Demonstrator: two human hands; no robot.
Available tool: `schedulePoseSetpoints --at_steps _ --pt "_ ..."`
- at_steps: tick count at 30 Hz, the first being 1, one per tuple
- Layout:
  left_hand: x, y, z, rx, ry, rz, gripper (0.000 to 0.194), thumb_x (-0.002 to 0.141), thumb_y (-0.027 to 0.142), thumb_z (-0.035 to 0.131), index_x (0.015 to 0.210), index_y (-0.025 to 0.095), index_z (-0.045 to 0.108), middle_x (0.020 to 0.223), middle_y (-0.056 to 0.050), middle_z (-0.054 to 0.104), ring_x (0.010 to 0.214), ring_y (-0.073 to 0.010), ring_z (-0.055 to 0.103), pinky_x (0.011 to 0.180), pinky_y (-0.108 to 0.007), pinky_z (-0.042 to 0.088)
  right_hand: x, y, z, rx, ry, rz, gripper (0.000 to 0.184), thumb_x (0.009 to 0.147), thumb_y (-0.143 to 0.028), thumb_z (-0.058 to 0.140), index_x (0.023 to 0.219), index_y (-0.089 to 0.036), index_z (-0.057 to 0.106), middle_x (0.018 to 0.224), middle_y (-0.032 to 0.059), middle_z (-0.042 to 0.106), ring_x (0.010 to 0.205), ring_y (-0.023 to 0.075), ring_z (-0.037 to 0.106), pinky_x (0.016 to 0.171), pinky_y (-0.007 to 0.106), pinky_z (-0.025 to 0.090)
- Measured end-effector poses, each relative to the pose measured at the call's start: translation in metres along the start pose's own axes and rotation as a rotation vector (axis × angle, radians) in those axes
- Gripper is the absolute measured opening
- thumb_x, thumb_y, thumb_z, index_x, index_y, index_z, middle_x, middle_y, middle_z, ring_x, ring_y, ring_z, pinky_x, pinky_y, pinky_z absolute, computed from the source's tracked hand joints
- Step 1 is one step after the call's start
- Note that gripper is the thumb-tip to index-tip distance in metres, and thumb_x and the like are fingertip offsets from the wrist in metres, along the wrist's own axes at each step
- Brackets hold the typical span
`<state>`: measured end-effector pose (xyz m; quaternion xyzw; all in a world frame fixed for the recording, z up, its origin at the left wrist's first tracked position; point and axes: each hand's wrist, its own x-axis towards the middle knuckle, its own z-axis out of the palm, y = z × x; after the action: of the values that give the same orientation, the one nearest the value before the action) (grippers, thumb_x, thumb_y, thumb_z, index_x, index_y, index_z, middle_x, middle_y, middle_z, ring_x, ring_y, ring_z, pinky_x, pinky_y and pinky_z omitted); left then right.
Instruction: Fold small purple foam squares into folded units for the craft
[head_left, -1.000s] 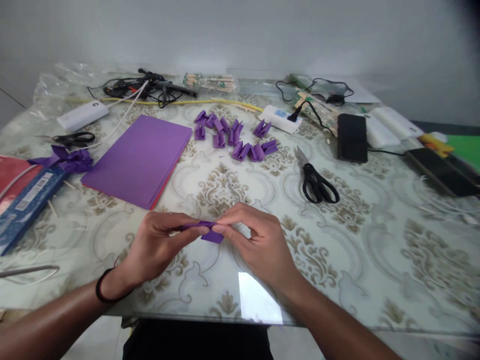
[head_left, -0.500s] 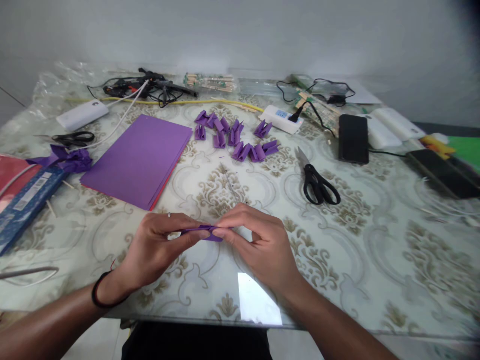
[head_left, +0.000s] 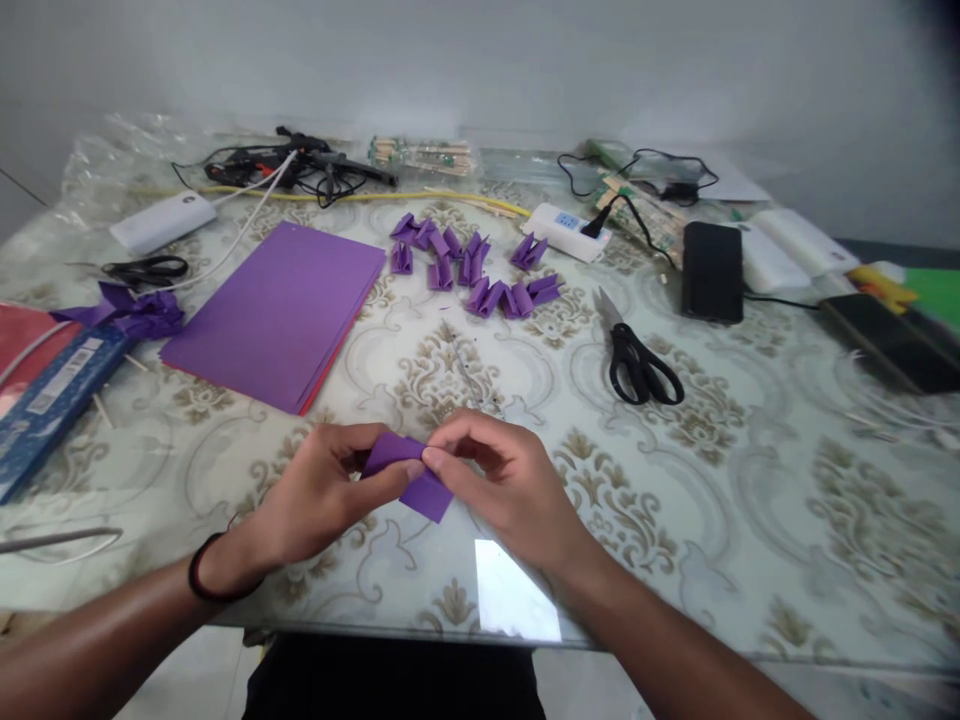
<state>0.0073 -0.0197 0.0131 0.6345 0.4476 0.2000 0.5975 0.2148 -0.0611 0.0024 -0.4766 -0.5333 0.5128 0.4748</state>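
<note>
Between my two hands, just above the table's near part, is a small folded piece of purple paper (head_left: pixel 426 494). My left hand (head_left: pixel 330 490) pinches its left side, thumb in front and fingers behind. At its upper right edge, my right hand (head_left: pixel 499 480) grips it between thumb and forefinger. One flap of the paper hangs down below the thumbs. Beyond my hands lie several folded purple paper pieces (head_left: pixel 472 262) in a loose cluster. A stack of purple paper sheets (head_left: pixel 277 310) rests to the left, with a red edge showing beneath.
Black-handled scissors (head_left: pixel 641 365) lie right of the cluster, blades pointing away. Phones (head_left: pixel 712 272), a power strip (head_left: pixel 566 232) and cables occupy the back right. On the left are a blue box (head_left: pixel 60 400), crumpled purple paper (head_left: pixel 139 312), other scissors (head_left: pixel 146 270) and a white adapter (head_left: pixel 163 224).
The purple paper has turned from nearly edge-on to showing its flat face, a flap now hanging lower. Both hands still pinch it, and my right hand has shifted slightly left.
</note>
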Motion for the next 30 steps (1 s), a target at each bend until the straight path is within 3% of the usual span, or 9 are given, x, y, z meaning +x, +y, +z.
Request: schedulePoseSetpoints --at_steps 9,14,17,23,30 --pt "0.0021 0.0000 -0.0006 0.021 -0.013 0.008 0.030 0.095 0.039 0.073 0.075 0.017 0.068 0.062 0.004 0.051 0.057 -0.0100 0.040 0.051 -0.022 0.032 0.0021 -0.0021 0.0040 0.076 -0.042 0.097 0.013 0.094 -0.027 0.072 0.083 -0.022 0.068 0.074 -0.0035 0.061 0.069 0.0136 0.055 0.068 0.029 0.046" --pt "0.0048 0.0017 -0.0006 -0.132 0.058 0.012 0.026 0.091 0.041 0.077 0.091 0.015 0.080 0.079 -0.004 0.075 0.068 -0.0164 0.062 0.060 -0.026 0.049 0.0031 -0.0027 0.0006 0.080 -0.006 0.089 0.016 0.095 -0.029 0.070 0.081 -0.023 0.066 0.070 -0.0041 0.058 0.066 0.0138 0.053 0.068 0.030 0.047" --pt "0.0050 0.0005 -0.0015 -0.154 0.044 0.030 0.026 0.092 0.041 0.078 0.094 0.015 0.083 0.086 -0.005 0.078 0.073 -0.0169 0.064 0.065 -0.027 0.052 0.0030 -0.0024 -0.0009 0.086 -0.022 0.100 0.017 0.095 -0.030 0.069 0.080 -0.023 0.064 0.069 -0.0041 0.056 0.066 0.0139 0.052 0.067 0.030 0.047" --pt "0.0023 -0.0009 -0.0032 -0.157 -0.047 0.001 0.027 0.096 0.040 0.075 0.096 0.014 0.082 0.082 -0.004 0.074 0.069 -0.0149 0.060 0.062 -0.026 0.047 0.0036 0.0013 -0.0008 0.119 -0.035 0.121 0.014 0.099 -0.036 0.069 0.096 -0.022 0.070 0.079 -0.0019 0.063 0.073 0.0149 0.062 0.069 0.029 0.051" --pt "0.0045 -0.0045 -0.0017 -0.146 0.023 0.018 0.023 0.093 0.036 0.076 0.096 0.014 0.081 0.079 -0.004 0.074 0.069 -0.0162 0.063 0.063 -0.026 0.049 0.0039 -0.0008 -0.0027 0.079 0.034 0.051 0.012 0.097 -0.030 0.072 0.089 -0.023 0.069 0.073 -0.0023 0.067 0.071 0.0148 0.067 0.070 0.029 0.055"
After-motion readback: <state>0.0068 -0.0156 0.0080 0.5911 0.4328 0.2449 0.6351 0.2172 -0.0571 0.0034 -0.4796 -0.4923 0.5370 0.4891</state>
